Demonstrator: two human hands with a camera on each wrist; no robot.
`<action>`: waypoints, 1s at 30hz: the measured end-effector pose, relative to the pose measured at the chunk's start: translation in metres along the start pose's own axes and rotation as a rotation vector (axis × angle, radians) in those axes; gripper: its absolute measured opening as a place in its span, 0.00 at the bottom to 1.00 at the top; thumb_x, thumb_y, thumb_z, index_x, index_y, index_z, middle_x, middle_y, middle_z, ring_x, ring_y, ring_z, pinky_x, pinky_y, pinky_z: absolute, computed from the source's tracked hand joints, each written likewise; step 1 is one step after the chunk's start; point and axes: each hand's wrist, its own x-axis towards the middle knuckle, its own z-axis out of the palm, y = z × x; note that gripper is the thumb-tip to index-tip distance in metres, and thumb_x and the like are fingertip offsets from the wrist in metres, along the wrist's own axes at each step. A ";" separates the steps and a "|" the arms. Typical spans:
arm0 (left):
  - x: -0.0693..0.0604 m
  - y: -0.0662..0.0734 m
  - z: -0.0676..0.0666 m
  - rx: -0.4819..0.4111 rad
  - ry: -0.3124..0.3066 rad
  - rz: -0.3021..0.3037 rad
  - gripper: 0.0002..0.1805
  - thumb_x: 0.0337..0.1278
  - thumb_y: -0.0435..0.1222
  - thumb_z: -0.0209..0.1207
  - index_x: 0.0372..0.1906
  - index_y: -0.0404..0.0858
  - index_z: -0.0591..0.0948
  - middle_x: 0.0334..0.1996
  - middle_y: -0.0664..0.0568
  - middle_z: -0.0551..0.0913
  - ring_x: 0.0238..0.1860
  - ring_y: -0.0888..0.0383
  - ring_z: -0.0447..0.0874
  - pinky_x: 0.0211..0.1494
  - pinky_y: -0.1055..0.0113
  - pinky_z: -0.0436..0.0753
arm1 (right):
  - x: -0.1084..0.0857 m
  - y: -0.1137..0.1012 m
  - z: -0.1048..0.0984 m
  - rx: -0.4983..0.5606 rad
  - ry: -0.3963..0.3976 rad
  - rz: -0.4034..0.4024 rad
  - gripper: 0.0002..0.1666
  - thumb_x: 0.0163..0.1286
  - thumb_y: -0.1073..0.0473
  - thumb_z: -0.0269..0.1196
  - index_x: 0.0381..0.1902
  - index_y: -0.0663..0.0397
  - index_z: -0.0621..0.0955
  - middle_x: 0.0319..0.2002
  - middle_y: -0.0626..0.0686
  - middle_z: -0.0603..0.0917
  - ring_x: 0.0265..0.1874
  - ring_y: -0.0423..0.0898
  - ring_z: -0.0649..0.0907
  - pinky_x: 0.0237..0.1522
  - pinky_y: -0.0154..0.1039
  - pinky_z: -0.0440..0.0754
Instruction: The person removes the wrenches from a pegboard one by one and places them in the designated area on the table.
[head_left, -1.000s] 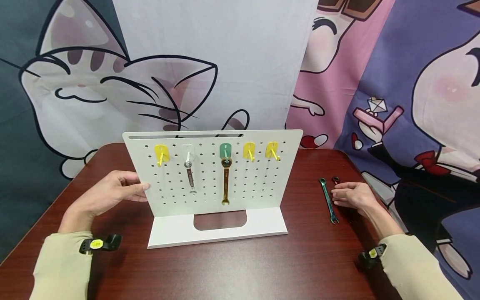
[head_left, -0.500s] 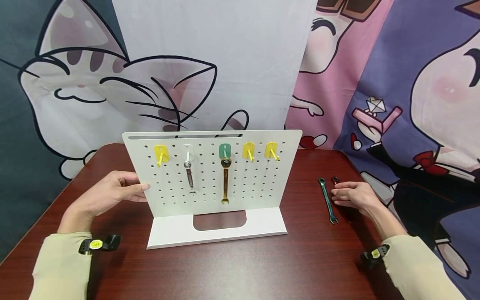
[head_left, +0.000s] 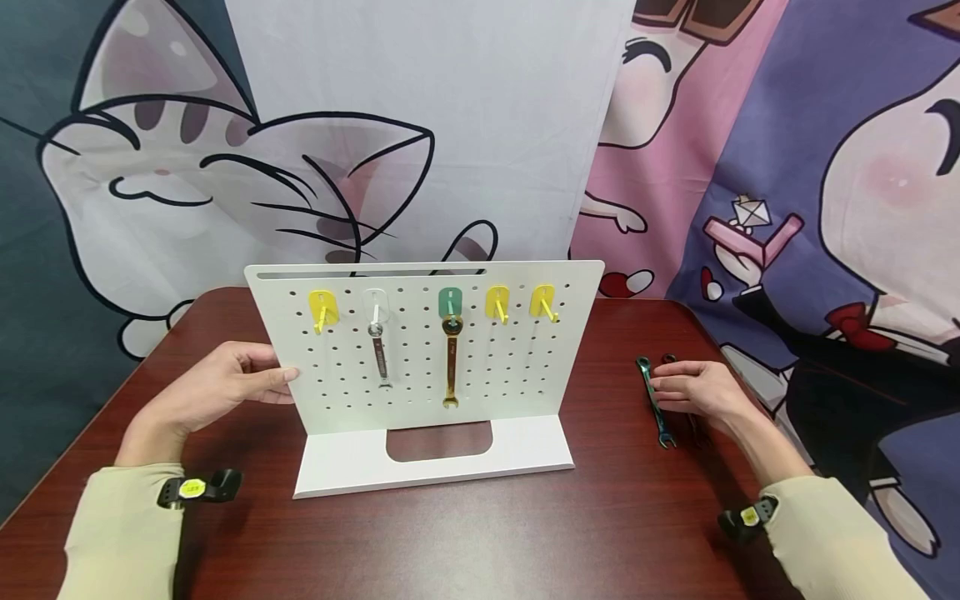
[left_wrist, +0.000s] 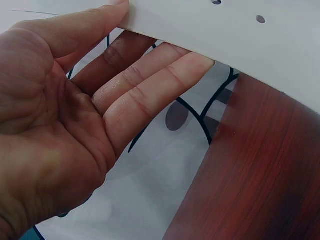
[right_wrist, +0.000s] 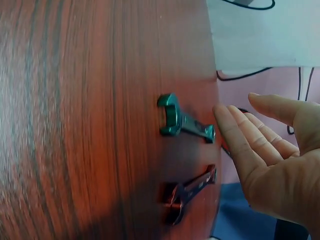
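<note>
My left hand pinches the left edge of the white pegboard, thumb in front and fingers behind, as the left wrist view also shows. My right hand is beside a green wrench, its fingers extended and nothing gripped. In the right wrist view the green wrench lies on the table near the fingertips, with a dark red wrench next to it. On the pegboard, a silver wrench hangs from a clear hook and a gold wrench from a green hook.
Several yellow hooks, such as the far-left one, carry no wrench. The pegboard's white base stands on the dark wooden table. A printed cloth backdrop hangs behind the table.
My right hand has shifted left, from beside the red wrench to partly over the green wrench. My left hand and the pegboard stay where they were.
</note>
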 end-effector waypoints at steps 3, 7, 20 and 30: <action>0.000 0.001 0.001 -0.003 -0.004 -0.004 0.21 0.74 0.36 0.64 0.63 0.28 0.82 0.52 0.39 0.91 0.45 0.54 0.95 0.49 0.67 0.90 | -0.002 -0.003 0.006 0.006 -0.013 -0.018 0.24 0.74 0.68 0.66 0.63 0.77 0.76 0.40 0.48 0.93 0.41 0.43 0.93 0.46 0.41 0.91; 0.000 0.001 0.001 -0.009 -0.017 0.001 0.21 0.74 0.36 0.64 0.63 0.28 0.82 0.52 0.40 0.91 0.45 0.53 0.95 0.49 0.66 0.90 | -0.005 -0.008 0.014 -0.019 -0.020 -0.039 0.26 0.74 0.66 0.67 0.63 0.77 0.76 0.41 0.48 0.93 0.41 0.43 0.93 0.46 0.42 0.92; -0.002 0.002 -0.001 -0.016 -0.027 -0.022 0.21 0.73 0.37 0.65 0.62 0.28 0.82 0.53 0.38 0.90 0.45 0.53 0.95 0.49 0.64 0.91 | -0.018 -0.030 0.045 -0.074 -0.102 -0.155 0.24 0.74 0.64 0.67 0.60 0.77 0.77 0.41 0.49 0.93 0.41 0.48 0.93 0.46 0.44 0.92; -0.002 0.002 -0.001 -0.040 -0.039 -0.020 0.20 0.72 0.35 0.65 0.61 0.26 0.82 0.50 0.47 0.92 0.45 0.51 0.95 0.48 0.62 0.92 | -0.030 -0.049 0.072 -0.077 -0.125 -0.182 0.26 0.73 0.63 0.69 0.60 0.78 0.78 0.43 0.53 0.93 0.40 0.46 0.93 0.46 0.48 0.92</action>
